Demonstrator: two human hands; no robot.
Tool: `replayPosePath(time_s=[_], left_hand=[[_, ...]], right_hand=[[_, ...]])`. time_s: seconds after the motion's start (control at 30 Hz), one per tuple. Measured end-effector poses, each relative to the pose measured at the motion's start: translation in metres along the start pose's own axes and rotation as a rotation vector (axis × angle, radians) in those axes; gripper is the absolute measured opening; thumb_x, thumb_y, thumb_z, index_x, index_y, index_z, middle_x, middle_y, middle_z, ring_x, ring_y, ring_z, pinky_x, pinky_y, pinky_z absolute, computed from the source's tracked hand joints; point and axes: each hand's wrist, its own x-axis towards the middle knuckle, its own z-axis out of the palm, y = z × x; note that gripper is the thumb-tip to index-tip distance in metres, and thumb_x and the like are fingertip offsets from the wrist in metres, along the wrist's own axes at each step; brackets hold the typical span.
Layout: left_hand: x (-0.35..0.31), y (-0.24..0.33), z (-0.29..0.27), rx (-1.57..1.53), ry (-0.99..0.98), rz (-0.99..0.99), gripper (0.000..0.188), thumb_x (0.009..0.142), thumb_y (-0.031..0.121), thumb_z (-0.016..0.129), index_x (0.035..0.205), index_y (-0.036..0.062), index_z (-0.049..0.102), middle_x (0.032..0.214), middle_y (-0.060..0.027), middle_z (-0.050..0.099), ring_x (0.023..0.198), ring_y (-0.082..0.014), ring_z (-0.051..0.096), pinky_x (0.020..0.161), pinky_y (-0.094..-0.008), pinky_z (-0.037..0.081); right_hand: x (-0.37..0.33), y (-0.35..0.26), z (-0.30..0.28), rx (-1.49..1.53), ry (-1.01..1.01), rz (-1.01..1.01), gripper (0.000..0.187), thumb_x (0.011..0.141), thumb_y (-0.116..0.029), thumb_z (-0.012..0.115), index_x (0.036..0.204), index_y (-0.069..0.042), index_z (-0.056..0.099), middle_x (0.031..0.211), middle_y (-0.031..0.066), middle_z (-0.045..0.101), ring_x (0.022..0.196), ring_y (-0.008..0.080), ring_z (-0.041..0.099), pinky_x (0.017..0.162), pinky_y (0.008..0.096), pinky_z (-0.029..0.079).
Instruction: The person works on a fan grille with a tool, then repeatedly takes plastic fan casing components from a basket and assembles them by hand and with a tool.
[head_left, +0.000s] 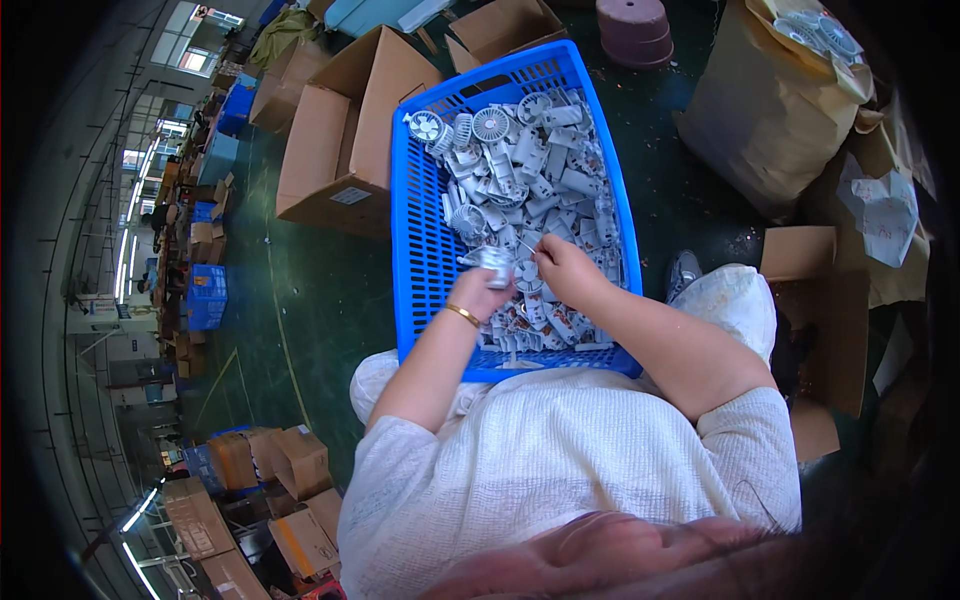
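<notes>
My left hand (484, 296), with a gold bracelet at the wrist, is closed round a white fan part (488, 262) that is smeared by motion. Just to its right, my right hand (562, 266) pinches a thin pale rod (525, 245), whose kind I cannot make out. Both hands are over a blue plastic basket (400, 250). It is heaped with white handheld-fan parts, among them a round grille (490, 124), a fan head with blades (425, 126) and many casing pieces (580, 182).
An open cardboard box (320, 150) stands left of the basket. Right of it are a large paper sack (770, 110) with fan grilles on top and another open carton (840, 330). A maroon tub (636, 35) sits beyond on the green floor (270, 270).
</notes>
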Motion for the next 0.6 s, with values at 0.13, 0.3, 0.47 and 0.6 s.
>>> replayPosePath(time_s=[0.13, 0.3, 0.47, 0.6], left_hand=[[-0.003, 0.142, 0.004, 0.186, -0.289, 0.628, 0.025, 0.085, 0.021, 0.046, 0.102, 0.0027, 0.050, 0.088, -0.0102, 0.057, 0.073, -0.0215, 0.057, 0.065, -0.0342, 0.049], [-0.001, 0.207, 0.021, -0.082, 0.052, 0.990, 0.042, 0.087, 0.021, 0.044, 0.114, -0.0102, 0.036, 0.116, -0.0201, 0.042, 0.104, -0.0321, 0.048, 0.087, -0.0424, 0.046], [0.079, 0.089, 0.018, 0.220, -0.148, 0.756, 0.013, 0.083, 0.014, 0.053, 0.077, 0.0023, 0.052, 0.068, -0.0081, 0.056, 0.062, -0.0190, 0.059, 0.053, -0.0275, 0.049], [0.144, -0.014, 0.005, 1.029, 0.025, 0.539, 0.024, 0.086, 0.023, 0.050, 0.077, 0.0019, 0.057, 0.070, -0.0092, 0.060, 0.058, -0.0176, 0.059, 0.049, -0.0292, 0.048]], right_hand=[[0.001, 0.001, -0.001, 0.051, -0.038, 0.050, 0.019, 0.084, -0.019, 0.049, 0.091, -0.001, 0.053, 0.078, 0.0181, 0.058, 0.073, 0.0333, 0.057, 0.063, 0.0401, 0.043], [0.004, -0.007, -0.004, 0.050, 0.047, -0.024, 0.019, 0.084, -0.019, 0.049, 0.089, -0.001, 0.054, 0.074, 0.0171, 0.058, 0.070, 0.0315, 0.057, 0.062, 0.0389, 0.043], [0.013, -0.026, -0.026, 0.438, 0.143, 0.056, 0.015, 0.087, -0.018, 0.049, 0.086, -0.004, 0.053, 0.068, 0.0054, 0.055, 0.056, 0.0136, 0.050, 0.051, 0.0278, 0.040], [0.016, -0.041, -0.069, 0.884, 0.244, 0.074, 0.011, 0.089, -0.014, 0.045, 0.090, -0.005, 0.052, 0.071, 0.0026, 0.052, 0.058, 0.0088, 0.048, 0.049, 0.0230, 0.039]])
